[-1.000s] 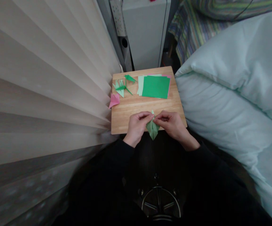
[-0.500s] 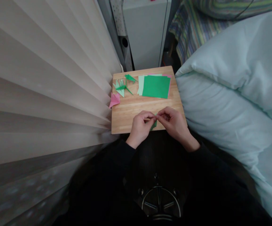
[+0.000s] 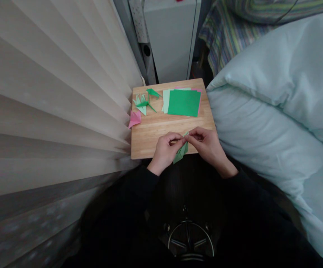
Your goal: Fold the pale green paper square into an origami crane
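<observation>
My left hand (image 3: 165, 152) and my right hand (image 3: 207, 146) meet over the near edge of a small wooden board (image 3: 150, 132). Both pinch a folded light green paper piece (image 3: 181, 152) between fingertips; its pointed lower end hangs down past the board's edge. Farther back on the board lies a stack of square papers (image 3: 183, 102), dark green on top, pale green and pink beneath. To its left sit folded green paper figures (image 3: 143, 102) and a folded pink paper figure (image 3: 135, 118) at the left edge.
A pleated beige curtain (image 3: 52, 111) fills the left side. A pale blue duvet (image 3: 275, 96) lies on the right, touching the board. Behind the board stands a grey box (image 3: 172, 37) and a striped cloth (image 3: 228, 33). A chair base (image 3: 189, 242) shows below.
The folded green piece was closed up between my hands half a second ago; now it is turned and its tip hangs lower left. My hands stayed almost in place.
</observation>
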`<state>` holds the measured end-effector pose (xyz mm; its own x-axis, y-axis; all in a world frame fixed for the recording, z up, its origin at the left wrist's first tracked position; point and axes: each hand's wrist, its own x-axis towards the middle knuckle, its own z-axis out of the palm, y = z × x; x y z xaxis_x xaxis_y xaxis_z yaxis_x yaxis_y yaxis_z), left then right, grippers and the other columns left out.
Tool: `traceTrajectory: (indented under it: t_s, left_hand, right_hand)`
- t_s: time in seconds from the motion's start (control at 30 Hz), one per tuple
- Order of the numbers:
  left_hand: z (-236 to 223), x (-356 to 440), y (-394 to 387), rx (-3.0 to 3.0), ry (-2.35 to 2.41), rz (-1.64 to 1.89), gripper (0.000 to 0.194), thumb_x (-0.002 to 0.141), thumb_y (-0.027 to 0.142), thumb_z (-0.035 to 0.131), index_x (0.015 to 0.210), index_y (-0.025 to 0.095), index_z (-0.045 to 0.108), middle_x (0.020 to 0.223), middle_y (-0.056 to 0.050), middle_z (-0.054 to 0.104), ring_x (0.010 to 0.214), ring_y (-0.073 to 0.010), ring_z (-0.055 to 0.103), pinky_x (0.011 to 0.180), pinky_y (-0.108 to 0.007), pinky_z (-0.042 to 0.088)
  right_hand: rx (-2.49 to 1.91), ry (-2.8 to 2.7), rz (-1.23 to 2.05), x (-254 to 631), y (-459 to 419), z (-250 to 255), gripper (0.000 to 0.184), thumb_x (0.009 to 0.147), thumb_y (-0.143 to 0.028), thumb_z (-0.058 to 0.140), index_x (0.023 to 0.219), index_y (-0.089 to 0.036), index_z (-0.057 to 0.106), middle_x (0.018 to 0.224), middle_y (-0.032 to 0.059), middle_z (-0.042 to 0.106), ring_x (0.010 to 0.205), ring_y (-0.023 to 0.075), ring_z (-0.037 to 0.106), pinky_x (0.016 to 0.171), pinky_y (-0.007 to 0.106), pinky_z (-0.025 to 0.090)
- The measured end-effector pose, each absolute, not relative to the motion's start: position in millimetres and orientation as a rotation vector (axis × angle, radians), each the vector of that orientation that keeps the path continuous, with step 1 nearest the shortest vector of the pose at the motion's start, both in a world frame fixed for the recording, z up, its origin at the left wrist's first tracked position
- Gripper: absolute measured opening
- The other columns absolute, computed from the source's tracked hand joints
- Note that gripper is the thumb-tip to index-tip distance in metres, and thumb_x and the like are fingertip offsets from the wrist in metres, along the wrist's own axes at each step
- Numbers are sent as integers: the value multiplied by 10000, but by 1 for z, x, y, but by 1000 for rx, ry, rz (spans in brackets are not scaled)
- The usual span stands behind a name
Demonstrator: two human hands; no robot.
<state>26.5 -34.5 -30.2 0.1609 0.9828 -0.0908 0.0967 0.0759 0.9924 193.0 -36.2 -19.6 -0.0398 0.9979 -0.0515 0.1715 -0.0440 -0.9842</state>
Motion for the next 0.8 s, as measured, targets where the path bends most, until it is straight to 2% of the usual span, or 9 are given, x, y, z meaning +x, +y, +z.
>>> traceTrajectory:
  t_s: [0.3,0.43,0.6,0.8]
  left_hand:
    - [-31,26,-32,1246,1195,1034,109,746,287,814,741,185,776,979,-71,712,961,-198,657,932,-354,495]
    - [-28,29,-35,1102,1153,1020,175,735,341,846,786,188,779,923,-48,738,878,-174,657,855,-316,502]
    - [-21,33,-41,951,1123,1037,291,849,476,751,854,190,799,856,-36,759,821,-163,665,840,-312,510]
    - [-25,33,-39,969,1124,1002,219,741,360,852,879,192,825,931,-64,806,851,-188,705,881,-351,536]
  right_hand:
    - [-1315,-1203,1131,191,-37,-17,188,787,-343,758,715,-189,677,659,4,643,605,136,529,567,295,400]
    - [-1321,-1175,1124,190,-36,-14,186,777,-337,759,707,-188,673,640,-2,629,576,122,504,547,286,382]
    - [-1276,-1172,1116,192,-35,-13,190,794,-348,761,732,-189,676,676,12,653,606,136,543,565,292,408]
    - [-1288,-1210,1085,194,-35,-16,183,819,-341,753,748,-191,676,671,-2,626,602,132,521,574,299,389]
